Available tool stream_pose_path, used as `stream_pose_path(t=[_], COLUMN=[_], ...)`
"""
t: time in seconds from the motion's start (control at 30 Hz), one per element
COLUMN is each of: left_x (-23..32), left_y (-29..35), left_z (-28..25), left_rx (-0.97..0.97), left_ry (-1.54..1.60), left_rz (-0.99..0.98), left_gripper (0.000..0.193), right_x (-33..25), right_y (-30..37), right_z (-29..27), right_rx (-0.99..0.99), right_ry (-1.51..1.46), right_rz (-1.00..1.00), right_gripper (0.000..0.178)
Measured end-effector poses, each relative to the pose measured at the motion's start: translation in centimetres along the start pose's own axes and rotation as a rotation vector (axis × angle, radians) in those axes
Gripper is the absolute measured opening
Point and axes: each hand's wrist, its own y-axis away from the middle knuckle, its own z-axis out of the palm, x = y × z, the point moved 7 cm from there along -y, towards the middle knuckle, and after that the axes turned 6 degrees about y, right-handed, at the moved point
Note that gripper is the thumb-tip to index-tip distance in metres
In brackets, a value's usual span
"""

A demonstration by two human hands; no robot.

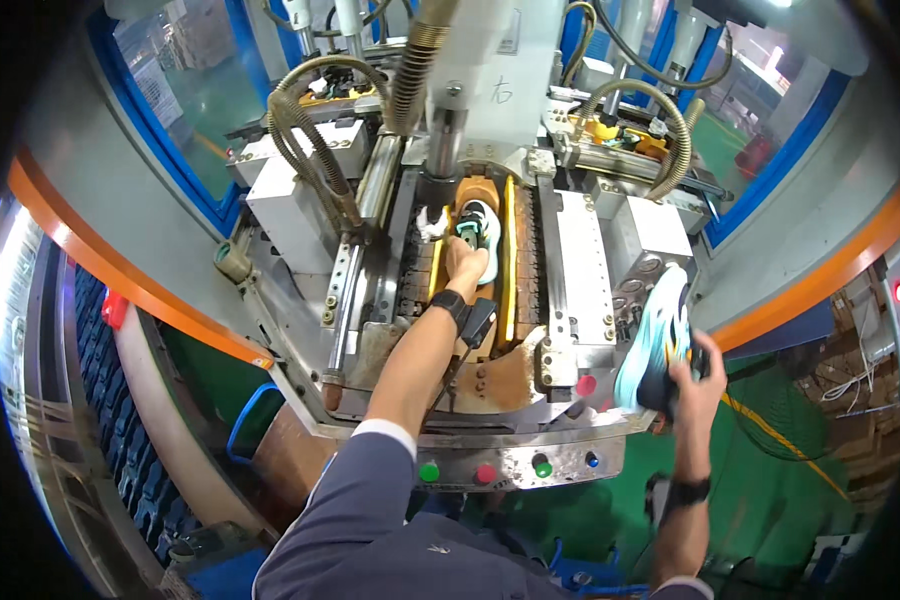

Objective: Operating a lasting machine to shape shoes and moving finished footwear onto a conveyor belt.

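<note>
In the middle of the press, a shoe (489,226) with a pale sole edge and dark and teal upper lies lengthwise in a channel between two yellow-edged pads. My left hand (464,264) reaches in over its near end, fingers closed on it; part of the shoe is hidden beneath the hand. Off the machine's right front corner, my right hand (700,378) grips a second shoe (653,338), held tilted, with a light aqua and white sole and a dark upper. Its grasped side is partly covered by my fingers.
Metal rails and blocks (582,265) flank the channel, and a vertical piston (446,140) stands behind it. Ribbed hoses (305,140) arch at the left. Coloured push buttons (485,474) line the front panel. Orange-edged guards (140,270) curve round both sides.
</note>
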Motion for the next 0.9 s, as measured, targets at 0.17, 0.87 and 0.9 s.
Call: stream_pose_path(t=[0.17,0.87,0.9], left_x=[-1.2,-19.8,-18.8], left_y=[10.7,52.8,52.3], left_z=[-5.0,-33.9,-33.0], left_rx=[-0.61,0.688,0.663], left_ry=[0.959,1.16,1.134], left_rz=[-0.213,-0.108,-0.11], left_gripper=[0.022,0.033,0.027], right_x=[-3.5,-11.2,-12.0], right_y=[-12.5,4.0,8.2], right_z=[12.7,33.7,31.4], right_rx=[-0.348,-0.188,-0.308], right_ry=[0.174,0.196,0.054], right_rz=[0.005,-0.858,-0.842], right_gripper=[0.046,0.028,0.02])
